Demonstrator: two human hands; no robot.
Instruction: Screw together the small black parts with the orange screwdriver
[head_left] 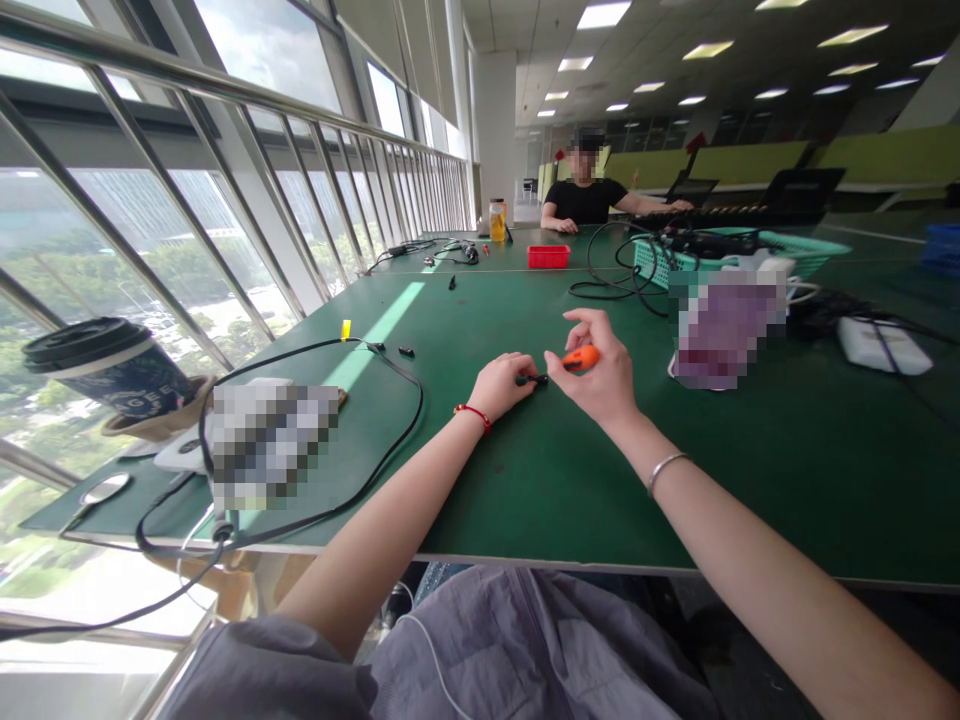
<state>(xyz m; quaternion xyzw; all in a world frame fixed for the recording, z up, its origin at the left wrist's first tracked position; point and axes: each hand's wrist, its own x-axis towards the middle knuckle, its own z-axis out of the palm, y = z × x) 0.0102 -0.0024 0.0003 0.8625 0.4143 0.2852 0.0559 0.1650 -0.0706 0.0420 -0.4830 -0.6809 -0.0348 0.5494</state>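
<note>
My left hand (pixel 501 386) rests on the green table, its fingers closed on a small black part (pixel 538 379) that looks like a connector. Just to the right, my right hand (pixel 604 384) is raised a little with an orange-and-black screwdriver (pixel 581 358) gripped between thumb and fingers. Its rounded orange end points right. The shaft and tip are too small or hidden to make out. Both hands are close together, with the black part between them. Another small black piece (pixel 406 351) lies on the table to the left.
A black cable (pixel 409 440) loops over the left side, near a coffee cup (pixel 112 370) in a holder. A red tray (pixel 548 257), a jar (pixel 497 220) and a teal basket (pixel 814 255) with cables stand farther back. A phone (pixel 727 330) lies right. Across sits another person (pixel 589 200).
</note>
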